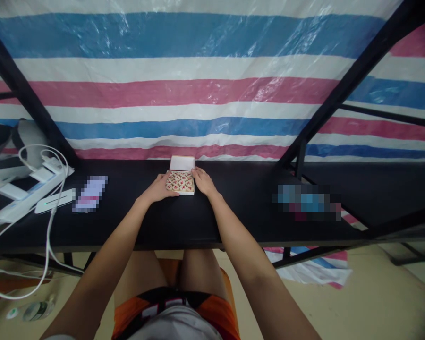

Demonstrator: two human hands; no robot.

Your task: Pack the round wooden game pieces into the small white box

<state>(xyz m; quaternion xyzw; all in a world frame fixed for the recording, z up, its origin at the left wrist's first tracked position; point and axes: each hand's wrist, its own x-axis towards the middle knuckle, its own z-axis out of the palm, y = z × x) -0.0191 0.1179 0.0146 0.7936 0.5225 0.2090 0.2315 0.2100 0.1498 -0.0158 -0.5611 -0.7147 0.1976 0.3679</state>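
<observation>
The left hand (159, 187) is gripping a white rectangular box (187, 193) of round cream red-marked discs (179, 182) on the black tabletop (250, 189); the right hand (204, 182) is touching its right side, grip unclear; light pressure is suiting best

From my viewpoint: I read the big sheet (198, 92) at 12 as thin plastic, crinkled, glossy glare streaks. Frame bars (340, 94) at 11 and 1 look like painted metal, low sheen. Tabletop (248, 212): smooth, satin. Box (182, 163) at 12: smooth matt card; its pieces (179, 182), smooth, wood or plastic unclear. Cable (49, 236) at 10: smooth plastic. Bottle (35, 310) at 9: clear shiny plastic. Shorts (132, 309) at 6: cloth.
</observation>
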